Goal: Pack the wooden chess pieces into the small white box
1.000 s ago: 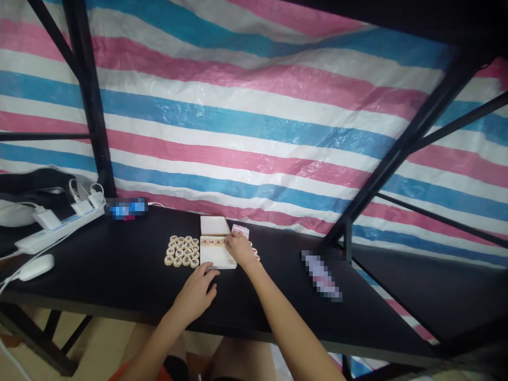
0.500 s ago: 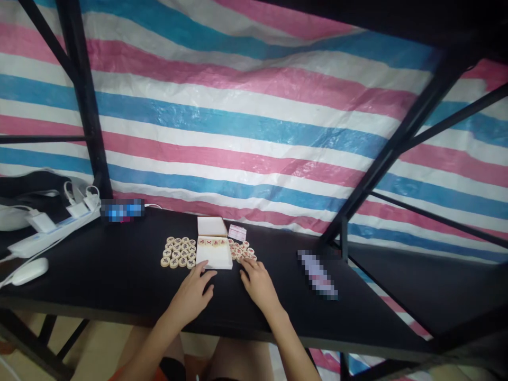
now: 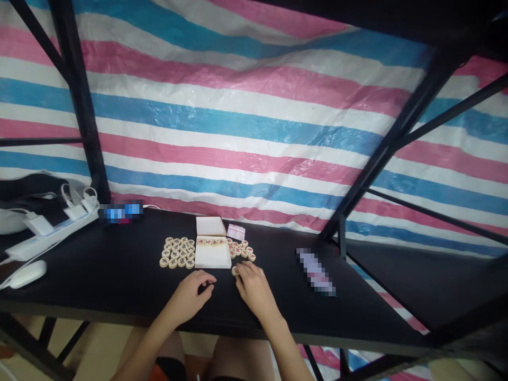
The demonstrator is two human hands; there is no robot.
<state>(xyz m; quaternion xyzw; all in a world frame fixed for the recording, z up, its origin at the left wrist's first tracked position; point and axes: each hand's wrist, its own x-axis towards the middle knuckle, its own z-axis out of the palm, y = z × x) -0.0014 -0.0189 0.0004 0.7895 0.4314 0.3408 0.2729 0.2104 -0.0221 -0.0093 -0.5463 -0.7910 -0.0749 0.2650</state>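
An open white box [image 3: 213,258] stands on the black table, with a row of red-marked Chinese chess pieces [image 3: 214,242] along its far inner side. To its left, dark-marked Chinese chess pieces [image 3: 178,253] lie in neat rows. A looser group of red-marked pieces [image 3: 241,248] is on its right. My right hand [image 3: 254,286] has its fingers on one chess piece [image 3: 235,271] just off the box's near right corner; the marking on that piece cannot be read. In front of the box, my left hand [image 3: 195,292] hovers with fingers bent and thumb apart, holding nothing.
Behind the red pieces lies a pink and white card [image 3: 236,232]. A blurred-out object [image 3: 316,271] is on the right of the table [image 3: 130,275]. A power strip [image 3: 51,233] with plugs and a white mouse-like object [image 3: 28,274] are at the left. Black metal posts frame the table.
My right hand has drawn a chess piece toward me, away from the red group. My left hand has pulled back from the box's near edge, its fingers more bent.
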